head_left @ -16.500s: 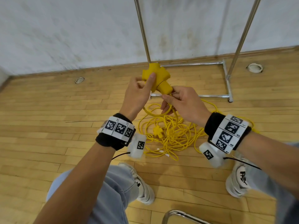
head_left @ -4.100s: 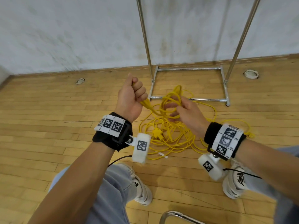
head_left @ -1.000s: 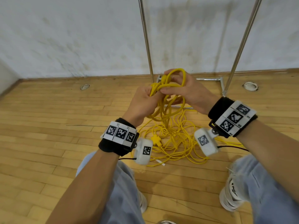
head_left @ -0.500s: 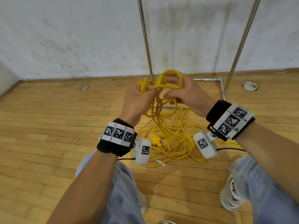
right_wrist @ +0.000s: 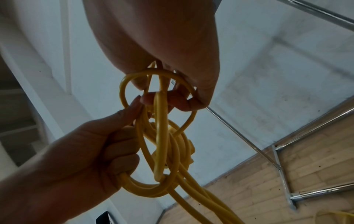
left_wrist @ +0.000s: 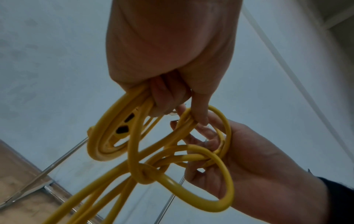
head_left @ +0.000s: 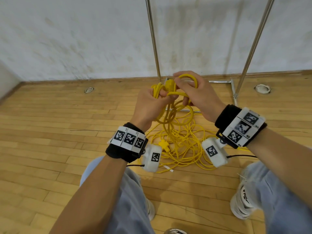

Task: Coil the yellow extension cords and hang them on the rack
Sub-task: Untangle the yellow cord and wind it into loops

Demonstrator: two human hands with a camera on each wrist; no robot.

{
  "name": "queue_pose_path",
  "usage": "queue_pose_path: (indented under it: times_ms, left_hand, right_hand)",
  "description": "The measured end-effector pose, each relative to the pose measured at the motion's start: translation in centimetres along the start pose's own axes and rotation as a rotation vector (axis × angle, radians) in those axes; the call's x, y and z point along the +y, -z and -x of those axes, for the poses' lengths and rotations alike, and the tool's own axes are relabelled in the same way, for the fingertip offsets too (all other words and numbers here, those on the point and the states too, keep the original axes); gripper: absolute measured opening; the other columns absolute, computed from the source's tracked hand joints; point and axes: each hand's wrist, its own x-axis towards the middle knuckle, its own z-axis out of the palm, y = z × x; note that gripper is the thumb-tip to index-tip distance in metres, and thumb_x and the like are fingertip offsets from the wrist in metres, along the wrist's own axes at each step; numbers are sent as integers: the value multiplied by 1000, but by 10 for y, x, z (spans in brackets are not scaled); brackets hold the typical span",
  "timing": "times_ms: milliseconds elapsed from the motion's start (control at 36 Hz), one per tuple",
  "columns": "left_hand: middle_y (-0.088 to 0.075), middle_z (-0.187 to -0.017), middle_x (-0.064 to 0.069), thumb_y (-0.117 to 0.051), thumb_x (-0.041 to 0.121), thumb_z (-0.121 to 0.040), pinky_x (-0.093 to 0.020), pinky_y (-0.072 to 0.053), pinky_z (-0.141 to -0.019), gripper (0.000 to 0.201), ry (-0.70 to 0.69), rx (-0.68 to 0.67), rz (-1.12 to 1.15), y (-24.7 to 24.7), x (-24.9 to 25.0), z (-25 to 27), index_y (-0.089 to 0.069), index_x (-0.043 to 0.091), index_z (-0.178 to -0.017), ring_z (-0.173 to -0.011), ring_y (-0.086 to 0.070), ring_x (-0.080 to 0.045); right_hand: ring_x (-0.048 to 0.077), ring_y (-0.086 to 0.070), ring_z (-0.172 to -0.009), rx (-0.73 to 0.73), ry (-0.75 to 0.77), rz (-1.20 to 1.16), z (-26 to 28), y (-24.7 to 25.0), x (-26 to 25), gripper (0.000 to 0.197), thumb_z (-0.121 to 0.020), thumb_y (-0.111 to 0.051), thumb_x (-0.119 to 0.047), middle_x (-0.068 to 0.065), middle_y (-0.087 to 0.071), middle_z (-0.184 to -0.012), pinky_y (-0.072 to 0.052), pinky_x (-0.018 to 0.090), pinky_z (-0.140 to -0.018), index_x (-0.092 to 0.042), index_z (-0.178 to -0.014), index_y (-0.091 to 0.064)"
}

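Head view: both forearms reach forward to the upper middle of the frame. The left hand [head_left: 148, 105] is fisted around a bundle of yellow extension cord [head_left: 170, 114] loops, knuckles up. The right hand [head_left: 199, 95] meets it from the right, thumb and forefinger pinching a small loop arched over the yellow socket block [head_left: 169, 85]. The held loops hang downward, long axis near vertical, into the loose cord pile [head_left: 182, 146] on the wooden floor [head_left: 50, 132] below the wrists. The rack [head_left: 152, 39] stands behind, its uprights rising out of the top edge.

Left wrist view: left hand [left_wrist: 172, 60] at top, fingers curled tight on strands; cord [left_wrist: 134, 151] trails to the lower left. The right hand [left_wrist: 249, 159] hooks a loop at right.

Right wrist view: right hand [right_wrist: 162, 45] at top pinches a loop; left hand [right_wrist: 86, 159] at lower left clasps the coil [right_wrist: 162, 144], which runs to the lower right.
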Motion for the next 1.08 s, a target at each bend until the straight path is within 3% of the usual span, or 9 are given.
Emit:
queue_pose_path:
  times_ms: [83, 194, 333, 417, 556, 667, 806, 889, 1083]
  left_hand:
    - [-56, -58, -5, -80, 9, -85, -12, -32, -41, 21, -15, 2, 8, 0, 0, 1, -65, 6, -72, -38, -41, -1]
    - [-52, -52, 4, -80, 14, -86, -14, -29, -41, 26, -19, 13, -20, -1, -2, 0, -62, 12, -68, -40, -35, -3]
    - [-48, -51, 4, -80, 17, -87, -15, -28, -40, 27, -34, 24, -40, -2, -2, -1, -67, -6, -80, -39, -33, -3]
    - [-51, -50, 7, -79, 19, -88, -14, -30, -41, 33, -43, 50, -45, -3, -4, -2, -67, -12, -84, -40, -36, -1]
    - [-48, -47, 11, -78, 22, -89, -15, -30, -41, 25, 15, 43, -37, -4, -5, -3, -66, 7, -74, -39, -36, -1]
    - [-45, -48, 8, -78, 22, -89, -19, -29, -42, 26, 29, 23, -59, -2, -8, -6, -65, 7, -74, -40, -33, -4]
    - [-41, -53, -1, -81, 18, -86, -22, -23, -43, 31, 77, -20, 23, 0, -11, -5, -68, 21, -57, -43, -26, -9]
    - [-40, -57, -4, -84, 24, -82, -30, -16, -48, 11, 92, -23, 75, 0, -10, -5, -78, 18, -75, -48, -23, -13]
    - [-45, -47, 11, -76, 16, -88, -26, -14, -46, 31, 191, -102, 162, 4, -14, -10, -73, -2, -112, -45, -20, -8]
  right_hand:
    - [13, -53, -50, -8, -12, 17, 0, 2, -1, 19, -103, -59, -28, 1, -69, -83, -44, 19, -48, -23, -115, -74]
    - [15, -54, -51, -17, -22, 1, -1, 4, -2, 19, -103, -58, -25, 22, -64, -86, -47, 22, -51, -24, -110, -77]
    - [16, -57, -52, 1, -13, 51, -3, 5, 0, 19, -102, -56, -16, -1, -68, -77, -49, 24, -52, -20, -107, -75]
    - [16, -58, -53, 15, 0, 94, -4, 6, 0, 17, -103, -56, -12, -6, -69, -74, -48, 23, -50, -16, -107, -72]
    - [17, -60, -57, -36, 36, 111, -5, 7, -1, 14, -103, -60, -15, -7, -70, -72, -50, 26, -52, -17, -112, -71]
    - [19, -69, -69, -85, -11, 104, -5, 9, 0, 18, -101, -62, -13, 0, -74, -85, -50, 23, -53, -21, -112, -73]
    - [18, -69, -69, -91, -68, 21, -5, 9, -3, 21, -96, -58, -6, 6, -75, -89, -50, 22, -52, -21, -96, -73]
    - [16, -65, -64, -72, -68, 48, -6, 8, -2, 23, -94, -56, -6, 8, -74, -87, -48, 23, -50, -20, -87, -72]
    - [14, -54, -62, -69, -31, 87, -9, 10, -1, 22, -93, -57, -6, 10, -65, -82, -45, 24, -52, -19, -83, -71]
